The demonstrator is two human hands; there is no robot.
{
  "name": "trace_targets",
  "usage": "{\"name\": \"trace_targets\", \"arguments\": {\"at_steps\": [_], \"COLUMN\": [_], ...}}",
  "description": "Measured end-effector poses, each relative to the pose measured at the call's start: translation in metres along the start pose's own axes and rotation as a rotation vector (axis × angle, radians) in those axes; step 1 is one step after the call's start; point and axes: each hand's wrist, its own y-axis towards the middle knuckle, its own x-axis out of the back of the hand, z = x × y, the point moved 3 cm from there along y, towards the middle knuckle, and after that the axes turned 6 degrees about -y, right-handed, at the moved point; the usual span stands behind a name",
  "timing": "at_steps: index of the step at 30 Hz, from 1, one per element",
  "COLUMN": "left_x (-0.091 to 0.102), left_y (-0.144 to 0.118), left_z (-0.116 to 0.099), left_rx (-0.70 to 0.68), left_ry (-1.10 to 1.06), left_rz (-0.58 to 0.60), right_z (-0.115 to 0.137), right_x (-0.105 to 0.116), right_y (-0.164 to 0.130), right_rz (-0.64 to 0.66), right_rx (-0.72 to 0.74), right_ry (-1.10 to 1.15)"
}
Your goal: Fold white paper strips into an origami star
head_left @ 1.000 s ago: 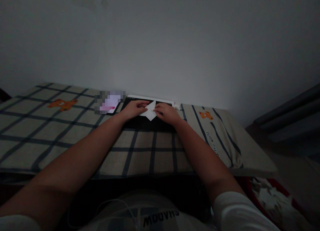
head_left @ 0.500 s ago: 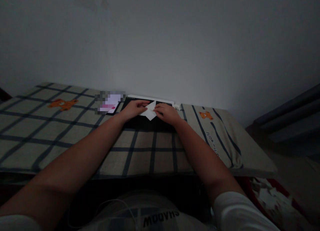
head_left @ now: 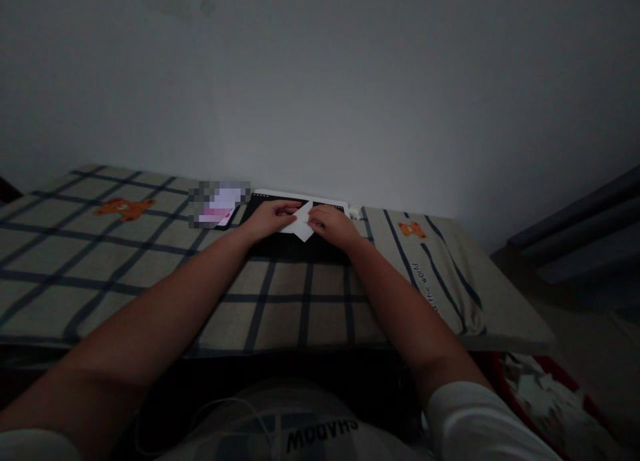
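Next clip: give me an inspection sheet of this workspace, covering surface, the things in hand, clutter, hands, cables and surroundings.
Surface: beige checked cloth with dark blue lines and orange bear prints, covering the top up to the wall.
Things in hand: white folded paper sheet, lying on a flat black pad.
Clutter: small pink and white screen, blurred, left of the pad.
Hands: left hand and right hand both press on the paper from either side.
Cables: thin white cord across the lap.
Surroundings: plain grey wall; dim light; white crumpled scraps low at right.
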Motion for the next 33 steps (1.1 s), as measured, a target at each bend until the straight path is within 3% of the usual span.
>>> {"name": "trace_targets", "arguments": {"at_steps": [6,12,23,33], "left_x": [0.0,-0.003,-0.006,-0.007], "left_y": [0.0,0.0,-0.001,-0.002], "left_z": [0.0,-0.002,0.002,-0.001], "left_rx": [-0.021,-0.04,-0.066,-0.05], "left_ry": [0.03,0.008,0.053,0.042], "left_rz": [-0.033,0.012,0.069,0.112], "right_z": [0.007,0.006,-0.002,-0.005], "right_x": [0.003,0.002,-0.002,-0.002], "right_y": [-0.002,-0.001,0.001,0.002], "right_rz": [0.029,-0.005,-0.055,-0.191], "right_rx": [0.019,0.023,-0.181,-0.377], "right_ry": [-0.025,0.006,0.1,0.24]}}
